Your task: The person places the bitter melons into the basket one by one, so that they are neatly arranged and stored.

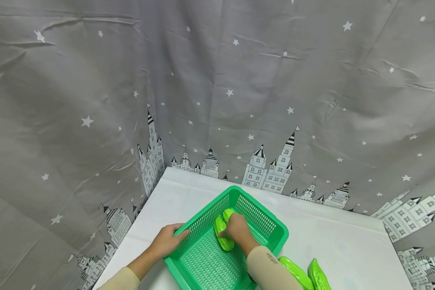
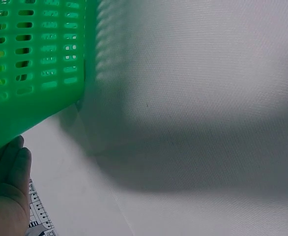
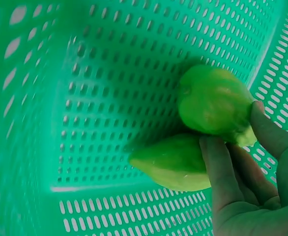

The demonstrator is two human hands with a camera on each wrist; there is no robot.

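A green plastic basket point(image 1: 210, 264) with slotted walls stands on the white table. My left hand point(image 1: 166, 240) grips its left rim, thumb over the top and fingers point(image 2: 17, 167) under the outer edge. Inside the basket, my right hand point(image 1: 239, 230) pinches a bright green, tapered, lumpy vegetable point(image 3: 215, 101) between thumb and fingers. A second such vegetable point(image 3: 176, 167) lies against it on the basket floor, touching the fingers and partly covered by them. The vegetables' exact kind cannot be told.
Two more green vegetables, a left one point(image 1: 296, 273) and a right one point(image 1: 318, 276), lie on the white tabletop point(image 1: 340, 241) right of the basket, partly cut off or hidden by the right sleeve. A grey curtain point(image 1: 217, 80) with stars and castles hangs behind and beside the table.
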